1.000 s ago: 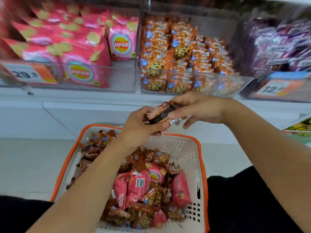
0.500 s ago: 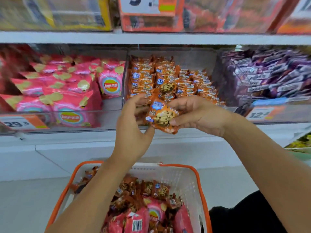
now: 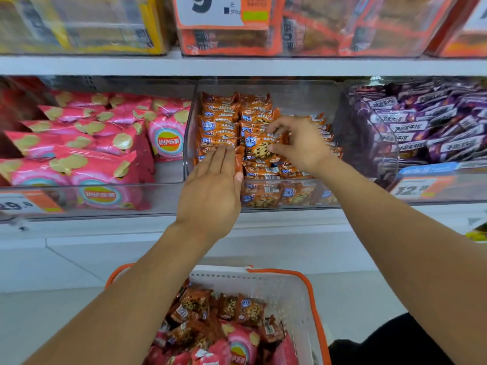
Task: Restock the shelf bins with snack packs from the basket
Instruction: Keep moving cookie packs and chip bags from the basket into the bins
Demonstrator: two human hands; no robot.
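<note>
Placing 1 cookie pack (image 3: 259,148) in the middle bin (image 3: 266,191). The right hand (image 3: 300,143) pinches the pack over the front rows; the left hand (image 3: 210,191), fingers straight, steadies the stack at the bin's left wall. Best seated flat, label forward (the basket (image 3: 290,288) holds more).
</note>
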